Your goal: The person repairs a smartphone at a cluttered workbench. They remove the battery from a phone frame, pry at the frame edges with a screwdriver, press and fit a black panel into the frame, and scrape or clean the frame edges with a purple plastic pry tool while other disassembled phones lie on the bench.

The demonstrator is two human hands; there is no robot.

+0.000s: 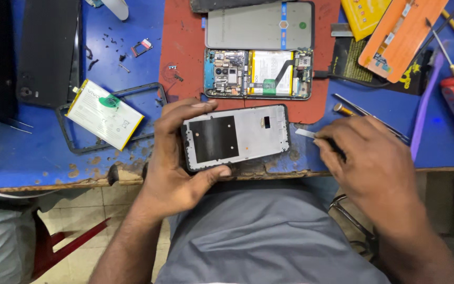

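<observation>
Left hand [177, 158] clamped on phone frame [237, 137], centre of frame, at bench edge [53, 181]. Right hand [366, 158] pinched flat metal tool [306, 133], tip just beside frame's right end. Opened phone [258, 73] lay above on red mat [185, 47].

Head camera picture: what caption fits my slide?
Left hand grips grey-and-black phone frame; right hand holds thin metal blade.
</observation>
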